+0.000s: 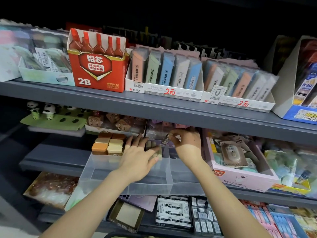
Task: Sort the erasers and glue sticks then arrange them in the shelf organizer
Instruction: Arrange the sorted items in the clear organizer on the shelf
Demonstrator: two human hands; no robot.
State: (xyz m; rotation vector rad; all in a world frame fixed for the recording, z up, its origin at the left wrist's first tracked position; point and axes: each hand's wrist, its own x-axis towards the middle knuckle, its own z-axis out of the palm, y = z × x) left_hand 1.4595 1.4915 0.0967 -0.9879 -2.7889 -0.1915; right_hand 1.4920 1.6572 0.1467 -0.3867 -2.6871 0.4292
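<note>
Right hand (186,140) pinches a small wrapped eraser (166,141) between thumb and fingertips, at about ten o'clock from the palm, above the back of the clear shelf organizer (151,186). Left hand (139,157), fingers half spread, rests on a few grey erasers (158,152) at its two o'clock and steadies them against the divider. To do this step well, I think the held eraser should go down slowly beside the grey ones, the same way up. Brown and cream erasers (108,145) are stacked at nine o'clock from the left hand.
</note>
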